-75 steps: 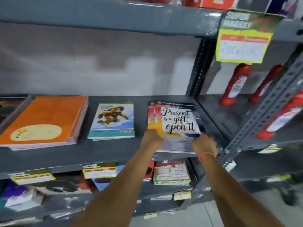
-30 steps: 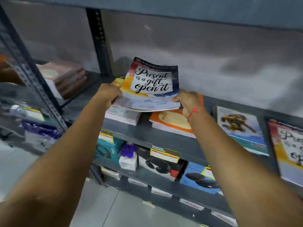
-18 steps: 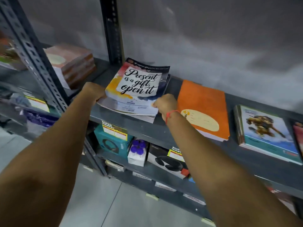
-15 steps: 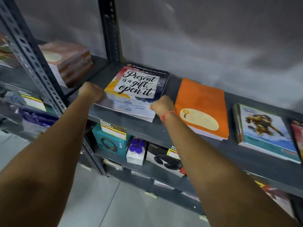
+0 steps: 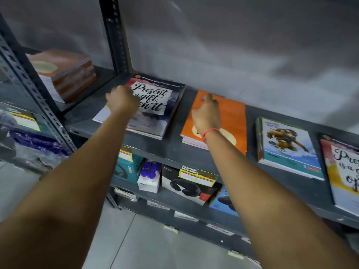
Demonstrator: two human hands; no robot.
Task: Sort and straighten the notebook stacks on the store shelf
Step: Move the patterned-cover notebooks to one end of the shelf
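Note:
A stack of notebooks with the "Present is a gift, open it" cover (image 5: 157, 105) lies at the left end of the grey shelf (image 5: 174, 150). My left hand (image 5: 122, 99) rests over the stack's left part, fingers curled, holding nothing. An orange notebook stack (image 5: 231, 117) lies right of it; my right hand (image 5: 206, 113) hovers over or touches its cover with fingers loosely curled. Further right lie a stack with a flying-monkey cover (image 5: 285, 146) and a second "Present" stack (image 5: 343, 171) at the frame's edge.
A perforated upright post (image 5: 116, 33) stands behind the left stack, and another post (image 5: 37, 90) is nearer on the left. A brown notebook pile (image 5: 66, 74) sits in the adjoining bay. Boxed headphones (image 5: 186, 185) and price tags fill the shelf below.
The "Present" notebooks carried from the right end were set down on the left stack. Both hands have let go; the right hand moved over to the orange stack.

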